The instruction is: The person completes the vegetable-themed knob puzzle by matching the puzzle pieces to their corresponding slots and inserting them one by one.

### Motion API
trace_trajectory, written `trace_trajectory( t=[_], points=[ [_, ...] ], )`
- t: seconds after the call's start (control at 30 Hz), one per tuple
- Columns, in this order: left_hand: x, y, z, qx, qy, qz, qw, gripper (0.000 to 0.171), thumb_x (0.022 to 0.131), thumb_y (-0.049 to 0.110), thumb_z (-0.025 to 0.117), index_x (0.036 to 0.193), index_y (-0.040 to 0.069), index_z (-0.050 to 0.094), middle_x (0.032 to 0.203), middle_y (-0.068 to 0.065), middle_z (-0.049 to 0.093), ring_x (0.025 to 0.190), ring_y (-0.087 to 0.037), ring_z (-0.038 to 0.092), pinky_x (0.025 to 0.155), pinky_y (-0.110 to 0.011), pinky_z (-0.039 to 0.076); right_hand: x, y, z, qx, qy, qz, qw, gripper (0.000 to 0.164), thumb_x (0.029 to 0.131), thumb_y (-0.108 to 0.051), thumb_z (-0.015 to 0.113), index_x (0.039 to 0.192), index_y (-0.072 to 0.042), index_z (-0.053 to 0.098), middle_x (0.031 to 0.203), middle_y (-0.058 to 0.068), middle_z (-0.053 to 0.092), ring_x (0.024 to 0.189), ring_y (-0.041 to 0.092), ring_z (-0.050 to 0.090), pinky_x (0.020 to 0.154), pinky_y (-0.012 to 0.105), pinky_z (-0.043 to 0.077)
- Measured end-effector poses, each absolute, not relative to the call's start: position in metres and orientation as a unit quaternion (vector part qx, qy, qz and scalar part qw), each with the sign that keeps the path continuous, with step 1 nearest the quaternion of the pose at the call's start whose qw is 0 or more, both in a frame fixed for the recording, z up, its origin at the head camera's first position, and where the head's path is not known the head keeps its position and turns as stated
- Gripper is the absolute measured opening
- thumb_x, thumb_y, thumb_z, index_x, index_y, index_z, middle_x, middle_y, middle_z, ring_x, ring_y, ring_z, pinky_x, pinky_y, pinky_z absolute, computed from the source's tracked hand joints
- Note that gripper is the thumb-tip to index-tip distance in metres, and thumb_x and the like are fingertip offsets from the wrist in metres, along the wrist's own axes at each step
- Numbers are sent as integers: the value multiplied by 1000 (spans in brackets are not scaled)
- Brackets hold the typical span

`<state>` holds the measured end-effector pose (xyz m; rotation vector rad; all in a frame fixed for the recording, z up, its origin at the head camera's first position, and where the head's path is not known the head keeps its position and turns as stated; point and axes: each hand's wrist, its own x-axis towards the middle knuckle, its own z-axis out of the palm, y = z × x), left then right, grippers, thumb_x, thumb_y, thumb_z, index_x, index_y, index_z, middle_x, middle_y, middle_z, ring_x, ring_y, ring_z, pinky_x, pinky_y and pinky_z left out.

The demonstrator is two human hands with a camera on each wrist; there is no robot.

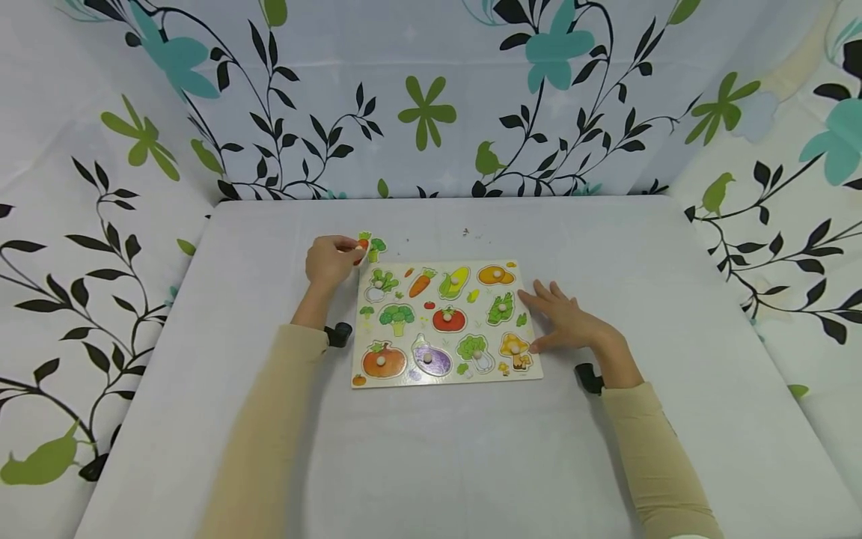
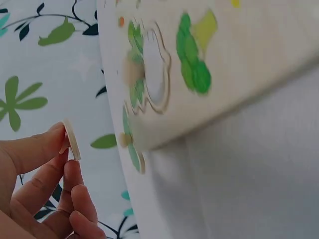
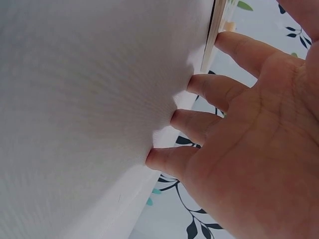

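My left hand (image 1: 330, 260) pinches a small wooden puzzle piece (image 2: 73, 140) between thumb and fingers, above the board's far left corner. Its face shows orange-red with a green top in the head view, much like a carrot. A broccoli piece (image 1: 376, 248) lies just beyond that corner, off the board. The vegetable puzzle board (image 1: 431, 379) lies flat, with knobbed pieces such as the tomato (image 1: 449, 320), eggplant (image 1: 431, 359) and pumpkin (image 1: 384, 361). At the board's right edge my right hand (image 1: 564, 318) rests with fingers spread, some fingertips on the cloth in the right wrist view.
A white cloth covers the table (image 1: 471, 457). Behind and at both sides hangs a curtain (image 1: 323, 67) printed with leaves, flowers and birds. A dark camera mount (image 1: 339, 335) sits at the left wrist, another mount (image 1: 590, 378) at the right.
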<state>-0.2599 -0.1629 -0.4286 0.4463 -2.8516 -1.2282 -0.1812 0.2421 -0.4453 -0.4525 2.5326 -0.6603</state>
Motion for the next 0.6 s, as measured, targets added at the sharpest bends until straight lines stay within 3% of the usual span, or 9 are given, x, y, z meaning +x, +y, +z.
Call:
trace_trajectory(
  t=[0.33,0.6],
  points=[
    [-244,-109,-427,36,-934,-351,-55,26,90,26,70,109,7,73,108,-11,71,94,-30,65,76,-40,52,-183,244,-449,-170,926,-243,235,103,73,-29,85,155,-10,25,162,25,2,148,49,-10,111,74,-1],
    [-243,-89,-438,17,-952,-292,-93,22,89,27,70,103,11,74,102,-7,72,90,-24,63,74,-35,50,-183,245,-449,-169,927,-239,234,103,73,-30,85,155,-10,25,163,25,2,148,48,-9,111,74,-1]
  ],
)
